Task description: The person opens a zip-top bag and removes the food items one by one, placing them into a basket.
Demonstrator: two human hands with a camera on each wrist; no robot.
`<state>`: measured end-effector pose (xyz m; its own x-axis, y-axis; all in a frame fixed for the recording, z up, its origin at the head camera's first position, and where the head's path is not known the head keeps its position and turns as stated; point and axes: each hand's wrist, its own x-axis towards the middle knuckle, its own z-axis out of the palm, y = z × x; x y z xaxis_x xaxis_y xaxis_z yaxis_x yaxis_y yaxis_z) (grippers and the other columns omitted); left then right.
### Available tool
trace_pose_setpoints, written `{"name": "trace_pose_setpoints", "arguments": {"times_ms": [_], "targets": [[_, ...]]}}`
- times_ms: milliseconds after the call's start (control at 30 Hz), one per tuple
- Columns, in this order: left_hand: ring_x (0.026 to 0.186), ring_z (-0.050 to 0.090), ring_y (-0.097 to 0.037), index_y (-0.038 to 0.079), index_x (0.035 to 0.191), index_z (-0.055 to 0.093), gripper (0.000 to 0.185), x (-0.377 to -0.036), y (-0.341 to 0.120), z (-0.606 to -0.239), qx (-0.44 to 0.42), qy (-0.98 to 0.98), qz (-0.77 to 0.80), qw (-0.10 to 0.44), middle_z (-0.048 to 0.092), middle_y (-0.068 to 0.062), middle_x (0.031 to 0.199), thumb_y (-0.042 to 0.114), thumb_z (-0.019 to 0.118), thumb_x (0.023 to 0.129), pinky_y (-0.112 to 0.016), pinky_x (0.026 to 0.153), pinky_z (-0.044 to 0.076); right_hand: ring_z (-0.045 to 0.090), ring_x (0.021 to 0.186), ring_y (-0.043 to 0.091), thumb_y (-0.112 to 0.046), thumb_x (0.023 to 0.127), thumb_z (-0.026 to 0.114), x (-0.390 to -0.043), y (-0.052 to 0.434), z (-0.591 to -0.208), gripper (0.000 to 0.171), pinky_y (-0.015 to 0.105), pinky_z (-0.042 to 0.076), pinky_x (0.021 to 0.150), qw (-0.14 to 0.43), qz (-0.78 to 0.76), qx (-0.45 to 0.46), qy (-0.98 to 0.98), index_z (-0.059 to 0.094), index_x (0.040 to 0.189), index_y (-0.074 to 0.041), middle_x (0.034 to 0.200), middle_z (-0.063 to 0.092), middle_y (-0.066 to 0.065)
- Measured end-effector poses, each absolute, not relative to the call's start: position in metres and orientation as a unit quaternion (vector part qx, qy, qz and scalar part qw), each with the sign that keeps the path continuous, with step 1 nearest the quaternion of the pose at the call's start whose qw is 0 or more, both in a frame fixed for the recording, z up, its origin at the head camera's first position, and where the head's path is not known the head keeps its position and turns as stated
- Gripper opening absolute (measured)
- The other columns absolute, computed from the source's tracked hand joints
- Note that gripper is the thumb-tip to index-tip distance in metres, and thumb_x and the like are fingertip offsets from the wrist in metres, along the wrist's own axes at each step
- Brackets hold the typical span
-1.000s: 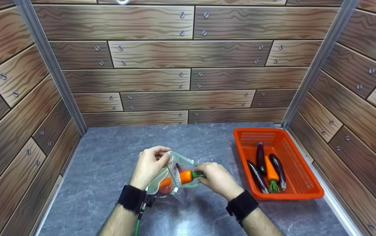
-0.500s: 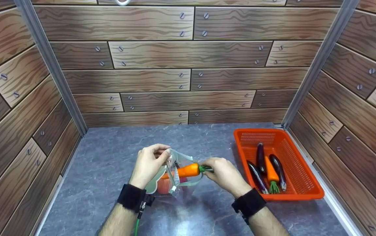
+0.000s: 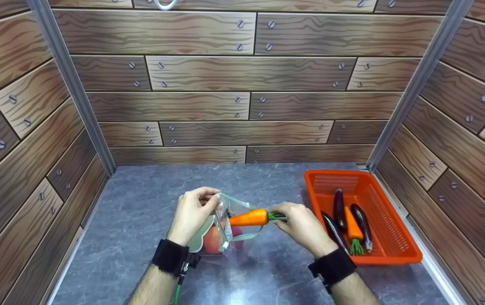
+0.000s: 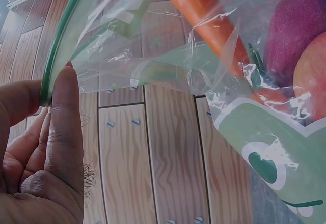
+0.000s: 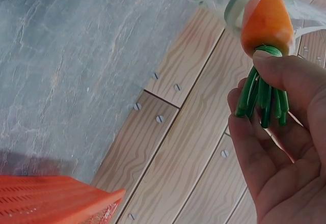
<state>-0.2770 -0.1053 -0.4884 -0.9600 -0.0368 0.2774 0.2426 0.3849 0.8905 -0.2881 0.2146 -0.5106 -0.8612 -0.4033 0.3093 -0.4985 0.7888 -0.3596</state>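
Toy carrot (image 3: pixel 249 218) at mouth of clear zip bag (image 3: pixel 221 231), both hands engaged, over grey stone-look surface (image 3: pixel 141 203).

Left hand (image 3: pixel 191 214): thumb and fingers (image 4: pixel 63 112) pinch the green zip edge of the bag, holding its mouth up and open. Right hand (image 3: pixel 301 224): fingers (image 5: pixel 275 71) clamp the carrot's green stalks, with the orange body level and its tip pointing into the bag opening. Bag contents: one orange-red round fruit (image 3: pixel 212 239) and one purple-pink item (image 3: pixel 237 243), seen through the plastic. Orange mesh basket (image 3: pixel 399 250), on the surface just right of the right hand: three dark eggplants (image 3: pixel 339 203) and a second carrot (image 3: pixel 352 228). Surroundings: wood-plank print walls (image 3: pixel 242 106).
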Motion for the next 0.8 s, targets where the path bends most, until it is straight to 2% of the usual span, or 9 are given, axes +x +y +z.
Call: {"name": "trace_pose_setpoints", "arguments": {"times_ms": [267,633,800], "targets": [[0.084,0.083,-0.013,0.011,0.118,0.090,0.013,-0.277,-0.106,-0.488,-0.053,-0.824,-0.549,0.126,0.090,-0.005,0.100,0.016,0.082,0.110,-0.018,0.072,0.068,0.086,0.107,0.027,-0.001,0.098,0.093,-0.290,0.231,-0.505,0.028,0.048,0.075,0.097,0.106,0.224,0.215,-0.945,0.089,0.124,-0.009,0.117,0.088,0.009],[0.085,0.085,-0.015,0.009,0.116,0.090,0.012,-0.277,-0.108,-0.486,-0.057,-0.821,-0.554,0.130,0.090,-0.005,0.098,0.015,0.082,0.110,-0.017,0.072,0.067,0.085,0.105,0.026,-0.007,0.099,0.094,-0.292,0.253,-0.499,0.022,0.049,0.074,0.095,0.132,0.216,0.206,-0.945,0.090,0.120,-0.010,0.116,0.089,0.008],[0.085,0.085,-0.012,0.009,0.116,0.090,0.012,-0.277,-0.108,-0.485,-0.056,-0.824,-0.548,0.132,0.090,-0.006,0.099,0.014,0.081,0.109,-0.017,0.072,0.067,0.085,0.104,0.027,-0.004,0.098,0.094,-0.292,0.265,-0.496,0.020,0.049,0.074,0.094,0.149,0.215,0.204,-0.944,0.090,0.117,-0.009,0.115,0.089,0.008]]}}
